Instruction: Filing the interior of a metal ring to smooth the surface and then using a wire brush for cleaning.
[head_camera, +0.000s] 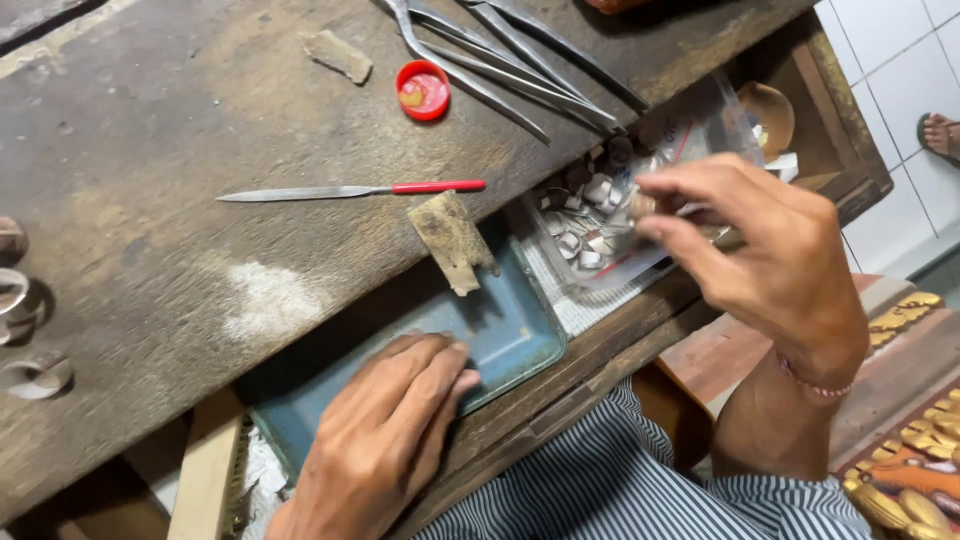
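Right hand (770, 260) pinching 1 small silvery piece (643, 207), clear bag (640, 200) just beyond fingertips; left hand (385, 440) flat, empty, on blue tray (510, 335), well apart.

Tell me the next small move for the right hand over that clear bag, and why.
Probably lift the pinched piece clear of the clear plastic bag. The right hand has its fingertips closed at the bag's mouth, small metal pieces lie inside, and the left hand rests flat on the blue tray.

striped shorts (620, 480), beaded wrist bracelet (812, 385)
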